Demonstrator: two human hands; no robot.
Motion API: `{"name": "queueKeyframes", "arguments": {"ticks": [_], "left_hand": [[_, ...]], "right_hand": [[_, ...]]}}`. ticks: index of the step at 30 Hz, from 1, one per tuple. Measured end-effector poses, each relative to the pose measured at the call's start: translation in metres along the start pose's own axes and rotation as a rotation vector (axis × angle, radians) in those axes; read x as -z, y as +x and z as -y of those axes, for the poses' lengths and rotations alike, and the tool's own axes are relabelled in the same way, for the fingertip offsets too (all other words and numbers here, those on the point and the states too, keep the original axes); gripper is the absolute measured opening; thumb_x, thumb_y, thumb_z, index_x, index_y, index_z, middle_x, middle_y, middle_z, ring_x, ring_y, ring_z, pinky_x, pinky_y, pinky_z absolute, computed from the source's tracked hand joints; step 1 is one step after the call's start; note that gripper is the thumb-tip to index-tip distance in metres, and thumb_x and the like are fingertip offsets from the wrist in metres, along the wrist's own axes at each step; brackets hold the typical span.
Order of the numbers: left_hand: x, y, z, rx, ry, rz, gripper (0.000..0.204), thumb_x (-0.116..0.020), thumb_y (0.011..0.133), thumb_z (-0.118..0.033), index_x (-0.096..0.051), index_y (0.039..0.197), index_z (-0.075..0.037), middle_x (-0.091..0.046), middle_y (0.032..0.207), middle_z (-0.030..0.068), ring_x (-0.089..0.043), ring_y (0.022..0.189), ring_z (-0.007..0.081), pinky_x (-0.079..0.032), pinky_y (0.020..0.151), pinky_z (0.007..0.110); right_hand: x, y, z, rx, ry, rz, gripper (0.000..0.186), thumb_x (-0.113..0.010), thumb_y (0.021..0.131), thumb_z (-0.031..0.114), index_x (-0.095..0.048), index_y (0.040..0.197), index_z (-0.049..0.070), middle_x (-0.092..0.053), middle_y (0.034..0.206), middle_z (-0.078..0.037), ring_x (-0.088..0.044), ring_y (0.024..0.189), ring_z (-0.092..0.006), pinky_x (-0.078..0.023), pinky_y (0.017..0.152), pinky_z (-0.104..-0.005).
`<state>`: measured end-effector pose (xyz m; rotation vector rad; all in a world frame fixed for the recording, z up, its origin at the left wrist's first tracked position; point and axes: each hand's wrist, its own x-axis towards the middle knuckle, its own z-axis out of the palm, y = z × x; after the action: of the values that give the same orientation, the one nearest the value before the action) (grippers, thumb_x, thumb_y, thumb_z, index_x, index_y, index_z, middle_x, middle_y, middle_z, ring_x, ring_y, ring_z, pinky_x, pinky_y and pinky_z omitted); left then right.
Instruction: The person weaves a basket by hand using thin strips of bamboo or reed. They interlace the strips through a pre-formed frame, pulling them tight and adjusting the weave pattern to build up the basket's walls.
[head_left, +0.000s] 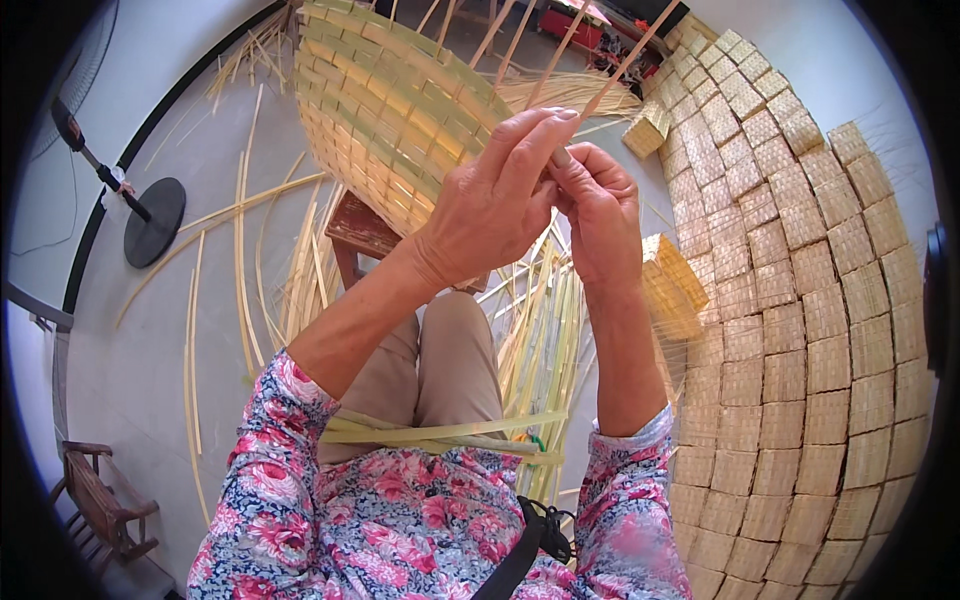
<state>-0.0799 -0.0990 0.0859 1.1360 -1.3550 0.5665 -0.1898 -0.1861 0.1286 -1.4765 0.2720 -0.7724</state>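
A large woven bamboo basket [385, 110] in green and yellow lies tilted on a reddish-brown wooden stool [365, 228] beyond my knees. Long unwoven strips stick out from its upper right edge. My left hand [500, 190] is closed at the basket's right end, thumb and fingers pinched together. Close against it, my right hand [600, 215] is closed too, its thumb and forefinger pressed together. A bamboo strip [632, 60] runs from their fingertips up to the right; the part inside the fingers is hidden. Several flat strips [440, 433] lie across my lap.
Rows of stacked woven boxes [790, 350] fill the right side, with a yellowish woven box [672, 288] beside my right forearm. Loose bamboo strips [243, 240] cover parts of the floor. At left are a fan's round base [155, 222] and a small wooden chair [105, 500].
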Motion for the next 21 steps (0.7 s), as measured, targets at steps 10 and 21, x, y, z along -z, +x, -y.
{"name": "queueKeyframes", "arguments": {"ticks": [10,21], "left_hand": [[0.008,-0.002,0.002,0.077,-0.215,0.037,0.063,-0.07,0.083,-0.001,-0.045,0.141,-0.004,-0.053,0.136,0.0165,-0.062,0.116,0.0339,-0.058,0.086,0.036],[0.005,-0.005,-0.001,-0.038,-0.251,0.239,0.069,-0.066,0.082,0.007,-0.042,0.146,-0.005,-0.046,0.147,0.0194,-0.048,0.135,0.0379,-0.047,0.107,0.041]], "right_hand": [[0.006,0.003,-0.005,0.139,-0.189,-0.015,0.016,-0.068,0.098,0.012,-0.068,0.088,-0.001,-0.067,0.082,0.0,-0.059,0.076,-0.0042,-0.051,0.071,-0.0218],[0.045,-0.012,-0.006,0.221,-0.263,-0.071,0.006,-0.068,0.096,0.004,-0.067,0.099,-0.001,-0.066,0.09,0.001,-0.06,0.083,-0.0057,-0.05,0.076,-0.0215]]}}
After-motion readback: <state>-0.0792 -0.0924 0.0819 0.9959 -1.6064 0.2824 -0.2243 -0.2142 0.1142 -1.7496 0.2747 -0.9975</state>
